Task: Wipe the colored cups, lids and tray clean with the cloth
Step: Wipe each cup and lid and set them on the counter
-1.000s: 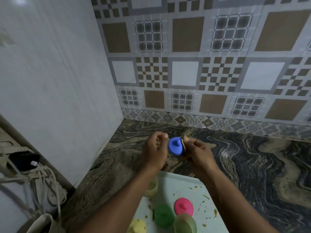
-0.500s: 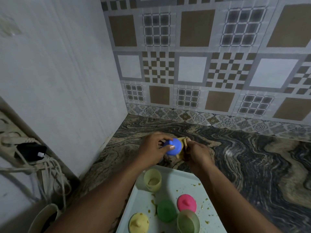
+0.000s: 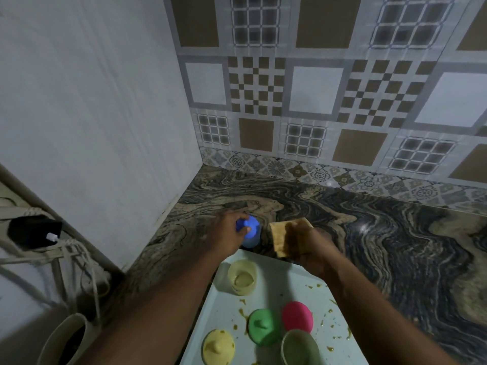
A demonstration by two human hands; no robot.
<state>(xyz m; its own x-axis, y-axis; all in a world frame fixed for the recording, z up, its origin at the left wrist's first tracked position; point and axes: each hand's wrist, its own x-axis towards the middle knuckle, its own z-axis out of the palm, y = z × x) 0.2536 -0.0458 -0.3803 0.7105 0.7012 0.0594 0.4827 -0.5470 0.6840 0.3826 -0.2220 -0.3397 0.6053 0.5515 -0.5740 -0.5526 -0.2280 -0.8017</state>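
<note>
My left hand (image 3: 228, 234) pinches the blue lid (image 3: 247, 226) by its knob on top of the blue cup (image 3: 251, 240), which stands on the counter just beyond the tray. My right hand (image 3: 305, 248) grips the tan cloth (image 3: 279, 237) above the tray's far edge. The pale tray (image 3: 284, 291), spotted with yellow-brown smears, carries a yellow cup (image 3: 242, 277), a yellow lid (image 3: 218, 346), a green lid (image 3: 264, 326), a pink lid (image 3: 297, 316) and a green cup (image 3: 299, 347).
The marbled counter (image 3: 382, 233) meets a patterned tile wall behind and a white panel (image 3: 92, 127) on the left. Cables and a black plug (image 3: 34, 231) hang lower left, above a cream vessel (image 3: 66, 341).
My hands have parted. The left hand carried the blue lid down and left onto the blue cup, and the right hand drew the cloth away to the right.
</note>
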